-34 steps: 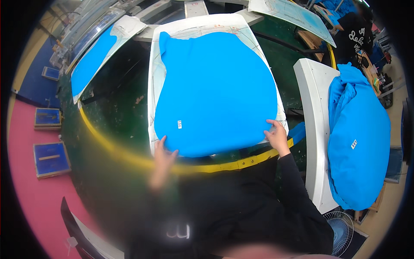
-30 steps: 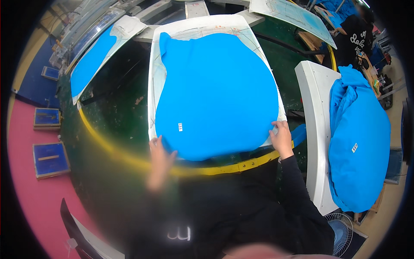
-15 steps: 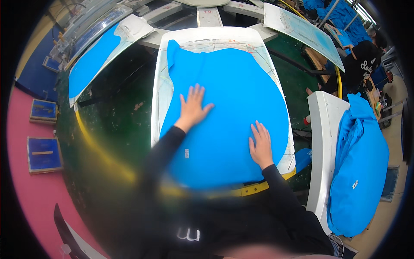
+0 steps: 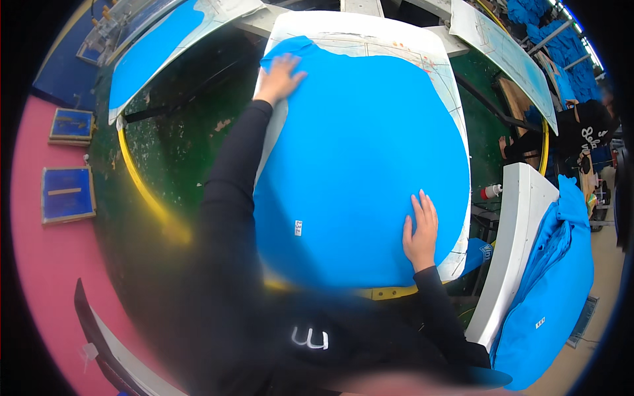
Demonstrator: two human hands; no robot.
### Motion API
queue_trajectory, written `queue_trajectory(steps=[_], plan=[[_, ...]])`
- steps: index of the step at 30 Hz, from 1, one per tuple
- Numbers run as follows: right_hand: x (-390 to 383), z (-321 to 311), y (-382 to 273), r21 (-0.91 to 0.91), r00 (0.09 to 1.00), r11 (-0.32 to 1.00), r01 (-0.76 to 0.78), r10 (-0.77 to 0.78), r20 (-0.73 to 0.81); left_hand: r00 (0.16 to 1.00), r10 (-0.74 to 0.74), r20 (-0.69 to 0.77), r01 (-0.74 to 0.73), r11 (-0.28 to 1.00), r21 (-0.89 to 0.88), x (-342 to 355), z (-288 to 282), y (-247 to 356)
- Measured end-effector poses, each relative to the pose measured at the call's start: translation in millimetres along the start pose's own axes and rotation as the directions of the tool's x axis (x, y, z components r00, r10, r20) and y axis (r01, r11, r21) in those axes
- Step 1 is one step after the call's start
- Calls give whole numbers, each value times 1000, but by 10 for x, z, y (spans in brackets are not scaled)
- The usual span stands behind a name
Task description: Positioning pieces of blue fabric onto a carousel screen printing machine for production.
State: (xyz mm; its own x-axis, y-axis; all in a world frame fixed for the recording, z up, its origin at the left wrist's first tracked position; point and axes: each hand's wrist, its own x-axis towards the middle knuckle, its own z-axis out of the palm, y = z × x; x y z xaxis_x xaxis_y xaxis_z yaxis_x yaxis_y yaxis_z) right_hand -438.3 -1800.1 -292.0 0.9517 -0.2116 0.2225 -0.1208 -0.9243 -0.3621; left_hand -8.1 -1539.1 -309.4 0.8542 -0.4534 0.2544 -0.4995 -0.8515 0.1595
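Observation:
A bright blue cut fabric piece (image 4: 360, 152) lies spread over a white, rounded board (image 4: 317, 25). Pen lines and stains mark the board's uncovered far edge. My left hand (image 4: 280, 80) rests on the fabric's far left corner, its fingers spread. At the near right of the same piece, my right hand (image 4: 421, 234) lies flat with fingers stretched out. A small white label (image 4: 298, 228) sits on the fabric toward the near left. Neither hand is closed around anything.
More boards stand around: one with blue fabric (image 4: 155, 56) at far left, a bare pale one (image 4: 505, 59) at far right. A blue fabric pile (image 4: 551, 284) hangs over a white curved stand (image 4: 518, 218) at right. Another person (image 4: 574, 129) is beyond it. Framed screens (image 4: 68, 193) lie left.
My left hand has moved forward and left to the fabric's corner, which now lies flatter and farther out. My right hand stays on the near right part. The whole view has shifted.

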Motion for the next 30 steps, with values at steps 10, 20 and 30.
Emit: queue_trajectory(steps=[10, 20, 30], plan=[[-75, 42, 33, 100, 995, 995, 28, -19, -98, 891, -351, -289, 266, 917, -297, -944, -260, 240], [-744, -1823, 393, -125, 886, 992, -35, -28, -463, 973, 50, -226, -144, 897, -419, -3389, -1113, 1786], [-2185, -3070, 913, -600, 942, 726, -334, 241, -233, 911, 350, -217, -410, 719, -562, -3375, -1458, 3170]])
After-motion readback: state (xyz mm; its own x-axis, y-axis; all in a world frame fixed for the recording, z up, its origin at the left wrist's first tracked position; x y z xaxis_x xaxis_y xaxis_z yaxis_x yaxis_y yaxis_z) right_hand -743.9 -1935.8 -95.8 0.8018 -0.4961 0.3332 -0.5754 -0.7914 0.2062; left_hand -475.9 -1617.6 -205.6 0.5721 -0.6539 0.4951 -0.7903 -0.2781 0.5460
